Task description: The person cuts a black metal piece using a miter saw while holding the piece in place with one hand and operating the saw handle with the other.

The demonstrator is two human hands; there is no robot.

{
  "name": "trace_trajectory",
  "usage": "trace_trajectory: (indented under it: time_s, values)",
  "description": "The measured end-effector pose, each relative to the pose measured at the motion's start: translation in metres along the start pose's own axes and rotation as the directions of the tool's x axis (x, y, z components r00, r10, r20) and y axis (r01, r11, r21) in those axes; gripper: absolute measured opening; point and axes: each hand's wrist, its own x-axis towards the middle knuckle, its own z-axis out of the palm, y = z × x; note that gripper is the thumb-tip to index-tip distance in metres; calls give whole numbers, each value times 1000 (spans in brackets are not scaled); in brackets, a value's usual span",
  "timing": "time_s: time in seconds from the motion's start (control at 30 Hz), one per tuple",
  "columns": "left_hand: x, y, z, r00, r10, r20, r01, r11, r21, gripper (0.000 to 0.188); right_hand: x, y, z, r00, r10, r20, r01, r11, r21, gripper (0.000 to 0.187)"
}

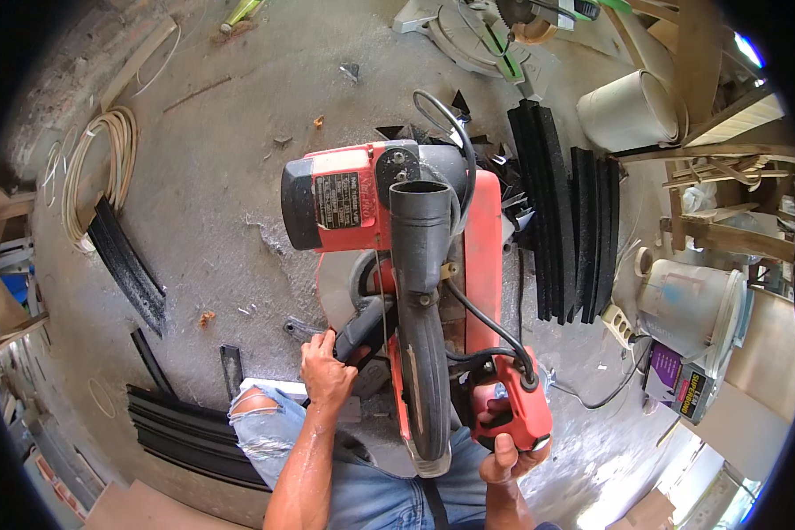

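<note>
A red and black chop saw [481, 247] stands on the floor in front of my knees, its motor housing [349, 199] toward the far left and its round blade guard [426, 380] facing me. My right hand [508, 455] is wrapped round the saw's red loop handle [530, 402] at the near right. On the left side, my left hand [329, 367] is closed on a black bar-like piece [367, 329] beside the blade. The frame does not show whether this piece is loose or part of the saw. A grey metal lever [302, 329] sticks out just beyond that hand.
Black strips lie stacked at the right [543, 212] and near left [185, 433]. Black offcuts [462, 104] are scattered behind the saw. A coiled hose [106, 159] lies far left; another saw [468, 40] stands at the back. Buckets [689, 300] and a power strip [618, 325] are at right.
</note>
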Motion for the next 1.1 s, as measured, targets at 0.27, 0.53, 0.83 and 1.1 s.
trace_trajectory:
  time_s: [0.27,0.53,0.83,1.1]
  values:
    - [2,-5,1,998,57,-25,-57,998,0,56,5,-7,4,1000,6,-6,-6,1000,7,56]
    - [3,-2,-1,998,67,-10,-67,998,-17,53,4,-6,5,1000,8,-13,-8,1000,22,55]
    - [3,-2,-1,997,77,-26,-78,995,-59,49,15,-5,11,983,-177,-50,175,984,-36,44]
    - [2,-6,0,998,68,0,-68,996,-53,47,13,-9,9,992,-115,-45,117,993,34,44]
